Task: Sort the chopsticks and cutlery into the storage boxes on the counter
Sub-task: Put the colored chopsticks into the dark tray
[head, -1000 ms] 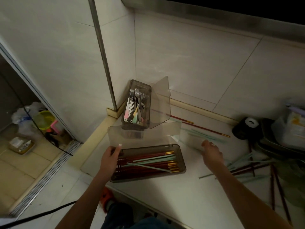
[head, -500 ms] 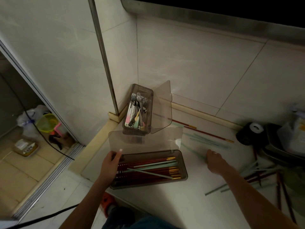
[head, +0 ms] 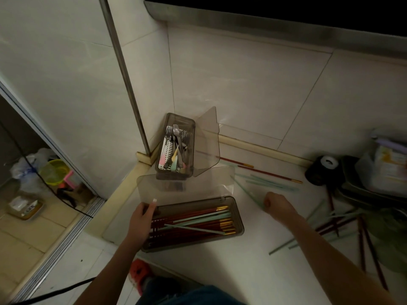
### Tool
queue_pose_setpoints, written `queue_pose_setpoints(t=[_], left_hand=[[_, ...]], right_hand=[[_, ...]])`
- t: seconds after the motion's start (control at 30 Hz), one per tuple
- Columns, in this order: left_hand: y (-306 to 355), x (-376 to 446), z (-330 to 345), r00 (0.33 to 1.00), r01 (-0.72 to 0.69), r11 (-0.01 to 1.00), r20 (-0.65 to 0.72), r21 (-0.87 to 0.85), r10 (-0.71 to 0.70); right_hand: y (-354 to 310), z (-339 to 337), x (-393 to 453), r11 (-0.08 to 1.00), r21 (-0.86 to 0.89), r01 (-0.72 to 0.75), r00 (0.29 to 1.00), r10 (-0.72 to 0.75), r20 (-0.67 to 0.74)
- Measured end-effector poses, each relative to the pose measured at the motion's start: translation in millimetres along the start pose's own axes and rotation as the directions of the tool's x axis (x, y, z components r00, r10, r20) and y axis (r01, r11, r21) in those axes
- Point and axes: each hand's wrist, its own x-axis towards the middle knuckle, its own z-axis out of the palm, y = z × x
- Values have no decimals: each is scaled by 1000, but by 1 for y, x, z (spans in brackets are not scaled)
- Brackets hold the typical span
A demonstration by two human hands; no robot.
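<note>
The left hand [head: 141,219] grips the left end of the long smoked-plastic chopstick box [head: 239,219] near the bench's front edge, steadying it. The right hand [head: 278,205], fingers clenched, pinches a pale green chopstick [head: 244,191] beside the box for loading.

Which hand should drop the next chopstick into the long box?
Right. The right hand already grips a green chopstick just beside the chopstick box. The left hand holds the box's left end, steadying it.
</note>
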Motion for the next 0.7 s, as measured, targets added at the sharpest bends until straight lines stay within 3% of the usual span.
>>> queue_pose_setpoints(t=[0.1, 0.2, 0.3, 0.4, 0.53, 0.63, 0.7], left_hand=[[0, 1, -1, 1000, -6, 1000, 0, 12, 6], [-1, 0, -1, 1000, -7, 1000, 9, 23, 6], [-1, -1, -2, 1000, -10, 1000, 12, 29, 9], [-1, 0, -2, 1000, -2, 1000, 15, 26, 1], [0, -1, -1, 1000, 8, 1000, 4, 7, -8], [0, -2, 0, 1000, 13, 1000, 2, -7, -13], [0, -1, 0, 1000, 14, 1000, 3, -17, -14]], right_hand=[[-21, -8, -14, 988, 133, 83, 981, -58, -183], [-54, -11, -35, 922, 262, 285, 913, -178, -366], [-90, -10, -61, 804, 184, 566, 730, -385, -565], [-123, -2, -86, 687, 76, 723, 594, -562, -576], [-144, 27, -93, 680, -157, 717, 588, -710, -387], [-137, 41, -86, 762, -253, 596, 710, -648, -276], [-127, 38, -82, 806, -209, 553, 733, -590, -337]])
